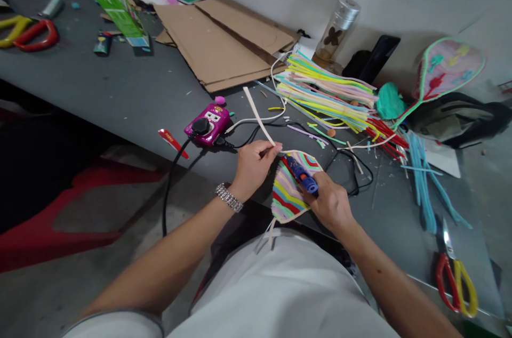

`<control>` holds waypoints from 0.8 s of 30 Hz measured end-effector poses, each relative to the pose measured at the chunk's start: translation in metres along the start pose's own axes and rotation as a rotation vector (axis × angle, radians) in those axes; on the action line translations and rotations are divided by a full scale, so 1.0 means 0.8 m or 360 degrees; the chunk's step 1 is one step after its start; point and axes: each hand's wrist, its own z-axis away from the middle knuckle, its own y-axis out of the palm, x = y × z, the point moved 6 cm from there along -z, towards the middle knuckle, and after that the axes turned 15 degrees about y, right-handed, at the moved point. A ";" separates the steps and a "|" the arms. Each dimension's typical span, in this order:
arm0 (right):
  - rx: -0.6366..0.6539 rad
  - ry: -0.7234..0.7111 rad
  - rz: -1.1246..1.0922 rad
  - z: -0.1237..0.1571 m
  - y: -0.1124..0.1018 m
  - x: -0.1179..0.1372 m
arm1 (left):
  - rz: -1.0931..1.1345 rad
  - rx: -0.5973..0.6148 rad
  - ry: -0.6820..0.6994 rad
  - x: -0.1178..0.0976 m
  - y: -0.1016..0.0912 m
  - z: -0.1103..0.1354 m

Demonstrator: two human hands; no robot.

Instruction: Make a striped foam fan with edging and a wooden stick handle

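My left hand (254, 165), with a metal watch on its wrist, is closed in a pinch on a long cream foam strip (258, 117) that runs up and away over the table. The strip's near end meets the top edge of a small leaf-shaped piece covered in coloured stripes (285, 196). My right hand (330, 202) grips a blue glue gun (302, 177) whose nozzle points at the piece's upper edge, close to the left fingertips. The striped piece sits at the table's near edge, above my lap.
A purple power strip (208, 125) with black cables lies left of my hands. A pile of coloured foam strips (328, 95) lies behind, with blue strips (422, 183) and red-and-yellow scissors (456, 279) at right. Cardboard sheets (224, 42), a bottle (338, 29) and a second decorated piece (448, 69) stand further back.
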 end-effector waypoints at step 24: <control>0.0036 -0.0010 -0.0131 0.001 -0.001 -0.004 | -0.0033 0.0051 -0.0065 -0.003 -0.018 0.010</control>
